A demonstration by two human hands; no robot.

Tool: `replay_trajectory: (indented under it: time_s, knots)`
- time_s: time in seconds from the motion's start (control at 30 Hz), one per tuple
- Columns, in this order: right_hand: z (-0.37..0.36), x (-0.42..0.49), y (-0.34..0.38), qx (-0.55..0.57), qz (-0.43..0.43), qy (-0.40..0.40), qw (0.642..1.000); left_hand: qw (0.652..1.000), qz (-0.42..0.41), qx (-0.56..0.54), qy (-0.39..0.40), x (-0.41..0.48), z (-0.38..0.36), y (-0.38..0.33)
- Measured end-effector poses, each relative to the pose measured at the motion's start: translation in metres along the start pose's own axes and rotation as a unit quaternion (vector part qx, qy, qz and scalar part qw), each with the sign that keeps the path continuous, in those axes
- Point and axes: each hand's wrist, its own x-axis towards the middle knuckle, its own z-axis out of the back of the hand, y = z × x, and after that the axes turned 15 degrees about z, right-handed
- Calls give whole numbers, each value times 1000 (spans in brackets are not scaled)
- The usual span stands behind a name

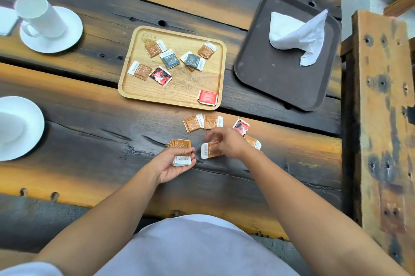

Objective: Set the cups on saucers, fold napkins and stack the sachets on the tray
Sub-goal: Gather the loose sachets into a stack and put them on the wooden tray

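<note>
Sachets are being gathered beside the wooden tray.

From the head camera, the wooden tray (134,94) is seen in the middle of the dark plank table (89,132), and loose sachets (169,59) are scattered on it. Just below the tray, a small stack of brown sachets (180,143) is held in the left hand (174,164), with the fingers curled shut around it. Beside it, one brown sachet (210,151) is pinched by the right hand (226,142), fingers closed on its top edge. More sachets (203,122) are lying on the table between the tray and the hands. To the right of the tray, a white napkin (296,35) is lying on a dark tray (276,87). To the left of the tray, a white cup (39,15) is set on a saucer (65,40). Another saucer (29,138) is seen lower on the left, with something white and blurred on it.
</note>
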Motion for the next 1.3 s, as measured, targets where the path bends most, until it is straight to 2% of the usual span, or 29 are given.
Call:
replay_trajectory:
  time_s: [0.1, 0.2, 0.33, 0.43, 0.57, 0.7, 0.83, 0.93, 1.0, 1.13, 1.3]
  knots:
    - [10, 0, 18, 6, 35, 24, 999, 1000, -19, -11, 0, -5, 2, -2]
    - [11, -3, 39, -25, 78, 89, 993, 999, -12, -23, 36, -10, 3, 0]
    - [-2, 0, 62, -141, 115, 146, 972, 995, 3, -7, 97, -16, -2, 5]
    - [-11, -1, 68, -182, 156, 95, 966, 994, 1, 9, 105, -18, -6, 9]
    - [-18, -6, 64, -128, 189, 20, 973, 994, -6, 23, 102, -22, -8, 13]
    - [-25, -12, 59, -119, 240, -18, 963, 993, -2, 37, 111, -25, -4, 16]
    - [-29, -14, 54, -111, 237, -4, 965, 993, 1, 35, 114, -24, 0, 19]
    - [-30, -12, 49, -21, 190, 5, 982, 993, 8, 21, 118, -22, 1, 19]
    - [-25, -6, 44, 27, 145, -21, 989, 993, 17, 11, 113, -22, 3, 16]
    - [-12, 15, 28, -78, 92, -84, 989, 996, 25, 0, 84, -17, 8, 9]
    - [-9, 45, 18, -192, 94, -14, 977, 998, 24, -10, 62, -8, 9, -2]
